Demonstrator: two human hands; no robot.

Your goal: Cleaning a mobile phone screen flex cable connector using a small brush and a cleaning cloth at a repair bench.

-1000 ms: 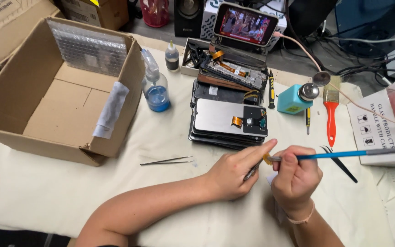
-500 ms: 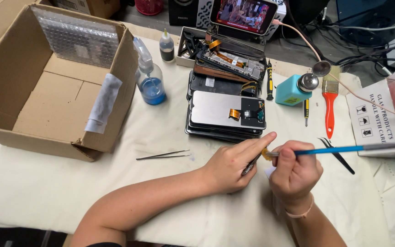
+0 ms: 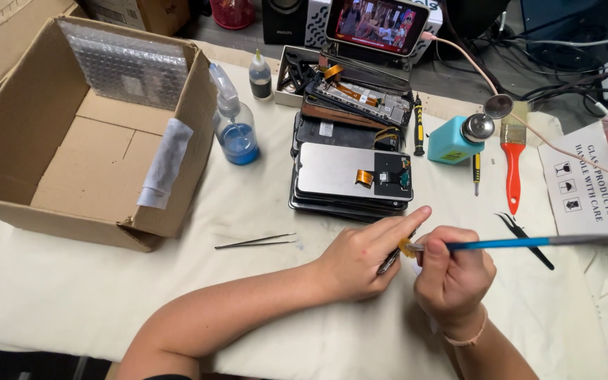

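With the left hand [image 3: 360, 257] pinching a small dark part [image 3: 393, 259] just above the table [image 3: 107, 295] and the right hand [image 3: 452, 274] closed on a blue brush [image 3: 508, 243], a hard stroke could flick the part loose.

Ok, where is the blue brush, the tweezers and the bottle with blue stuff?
blue brush [image 3: 501, 243], head view, middle of its blue handle.
tweezers [image 3: 255, 242], head view, middle of the metal arms.
bottle with blue liquid [image 3: 238, 137], head view, on its clear body.
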